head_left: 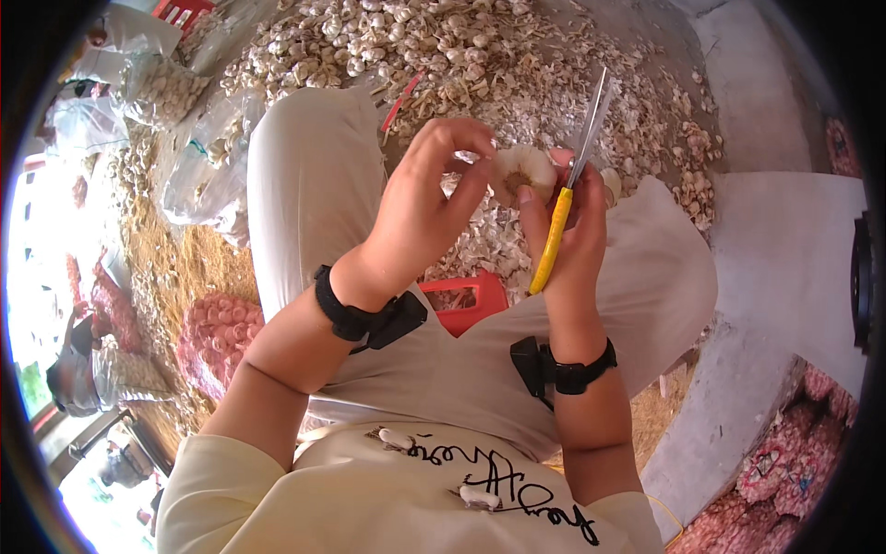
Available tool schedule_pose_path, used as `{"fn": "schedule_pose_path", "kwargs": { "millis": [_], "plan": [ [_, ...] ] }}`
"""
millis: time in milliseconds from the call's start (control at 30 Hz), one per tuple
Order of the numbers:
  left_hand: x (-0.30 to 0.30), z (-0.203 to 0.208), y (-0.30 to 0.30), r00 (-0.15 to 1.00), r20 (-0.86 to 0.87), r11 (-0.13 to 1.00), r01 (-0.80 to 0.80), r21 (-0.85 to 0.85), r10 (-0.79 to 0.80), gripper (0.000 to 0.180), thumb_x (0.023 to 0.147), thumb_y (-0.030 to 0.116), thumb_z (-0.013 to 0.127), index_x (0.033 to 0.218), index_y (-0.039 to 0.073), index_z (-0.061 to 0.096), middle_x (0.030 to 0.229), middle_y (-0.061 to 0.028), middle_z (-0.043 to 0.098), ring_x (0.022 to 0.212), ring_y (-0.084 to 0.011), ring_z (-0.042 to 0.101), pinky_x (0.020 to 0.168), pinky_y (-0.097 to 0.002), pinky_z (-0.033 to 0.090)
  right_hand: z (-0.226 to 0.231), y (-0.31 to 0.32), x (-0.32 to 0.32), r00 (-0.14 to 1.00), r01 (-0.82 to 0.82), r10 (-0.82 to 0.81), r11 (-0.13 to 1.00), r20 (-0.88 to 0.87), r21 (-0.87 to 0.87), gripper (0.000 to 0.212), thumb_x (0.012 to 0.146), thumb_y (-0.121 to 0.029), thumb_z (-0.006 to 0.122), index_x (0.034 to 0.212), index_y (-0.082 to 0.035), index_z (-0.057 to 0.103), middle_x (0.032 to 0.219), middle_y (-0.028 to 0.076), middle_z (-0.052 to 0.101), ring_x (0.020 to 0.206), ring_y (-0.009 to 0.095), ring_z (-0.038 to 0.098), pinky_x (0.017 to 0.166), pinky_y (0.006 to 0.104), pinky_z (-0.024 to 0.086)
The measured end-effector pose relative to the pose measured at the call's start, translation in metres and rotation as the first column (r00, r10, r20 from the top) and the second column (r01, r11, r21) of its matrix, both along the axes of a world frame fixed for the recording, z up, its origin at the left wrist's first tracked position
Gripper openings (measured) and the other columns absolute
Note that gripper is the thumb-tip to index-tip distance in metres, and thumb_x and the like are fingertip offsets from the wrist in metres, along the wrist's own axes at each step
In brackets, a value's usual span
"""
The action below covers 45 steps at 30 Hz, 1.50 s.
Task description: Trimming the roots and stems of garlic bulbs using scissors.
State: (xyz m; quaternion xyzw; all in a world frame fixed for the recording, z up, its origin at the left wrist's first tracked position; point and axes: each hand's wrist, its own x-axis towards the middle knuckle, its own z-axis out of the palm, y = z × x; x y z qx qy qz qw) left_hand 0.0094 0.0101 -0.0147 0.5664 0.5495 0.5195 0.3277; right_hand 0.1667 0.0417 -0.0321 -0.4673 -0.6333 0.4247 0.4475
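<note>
A whitish garlic bulb is held in my right hand, its root end turned toward me and my thumb pressed on it. The same hand carries scissors with a yellow handle, blades pointing up and away. At the bulb's left edge, my left hand has its thumb and fingertips drawn together in a pinch. Whether a bit of skin is between them, I cannot make out. Another pale bulb shows partly behind my right hand.
Garlic bulbs lie heaped beyond my knees, with loose skins between my legs. A red plastic piece with an opening sits there too. At left are a clear plastic bag and a red mesh sack; more mesh sacks stand lower right.
</note>
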Motion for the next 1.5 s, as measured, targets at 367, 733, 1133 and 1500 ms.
{"fn": "schedule_pose_path", "kwargs": {
  "millis": [367, 733, 1133, 1500],
  "plan": [
    [-0.007, 0.014, -0.003, 0.833, 0.418, 0.889, 0.444, -0.113, -0.363, 0.073, 0.086, 0.022, 0.069, 0.143, 0.001, 0.028, 0.133, -0.0122, 0.047, 0.120, -0.0203, 0.048, 0.096, -0.0337, 0.044, 0.024, -0.001, 0.007, 0.839, -0.270, 0.063, 0.911, -0.540, -0.313, 0.045, 0.086, -0.017, 0.065, 0.123, -0.001, 0.044, 0.106, 0.008, 0.056, 0.096, 0.014, 0.056, 0.080, 0.0261, 0.047],
    [-0.008, 0.022, -0.001, 0.602, 0.729, 0.858, 0.512, -0.037, -0.327, 0.078, 0.086, 0.027, 0.068, 0.144, -0.001, 0.024, 0.135, -0.0154, 0.046, 0.117, -0.0226, 0.051, 0.091, -0.0344, 0.047, 0.037, -0.001, 0.005, 0.890, -0.295, 0.177, 0.926, -0.419, -0.236, 0.051, 0.081, -0.021, 0.073, 0.121, -0.002, 0.049, 0.095, 0.003, 0.054, 0.083, 0.011, 0.052, 0.071, 0.0247, 0.045],
    [-0.031, 0.017, 0.005, 0.848, 0.518, 0.994, 0.080, 0.078, -0.109, 0.080, 0.075, 0.019, 0.079, 0.137, 0.004, 0.030, 0.126, -0.0103, 0.047, 0.109, -0.0187, 0.053, 0.091, -0.0322, 0.048, 0.029, 0.004, 0.014, 0.853, -0.308, 0.095, 0.885, 0.514, 0.348, 0.064, 0.065, -0.016, 0.082, 0.122, -0.004, 0.056, 0.091, 0.006, 0.056, 0.076, 0.021, 0.051, 0.070, 0.0340, 0.044],
    [-0.032, 0.015, 0.004, 0.877, 0.473, 0.994, 0.040, 0.101, -0.084, 0.082, 0.075, 0.020, 0.079, 0.137, 0.002, 0.030, 0.127, -0.0111, 0.047, 0.110, -0.0186, 0.053, 0.092, -0.0326, 0.048, 0.024, 0.001, 0.010, 0.881, -0.253, 0.096, 0.923, 0.464, 0.289, 0.066, 0.062, -0.010, 0.082, 0.123, -0.010, 0.058, 0.085, 0.004, 0.054, 0.073, 0.018, 0.051, 0.065, 0.0299, 0.044]
  ]
}}
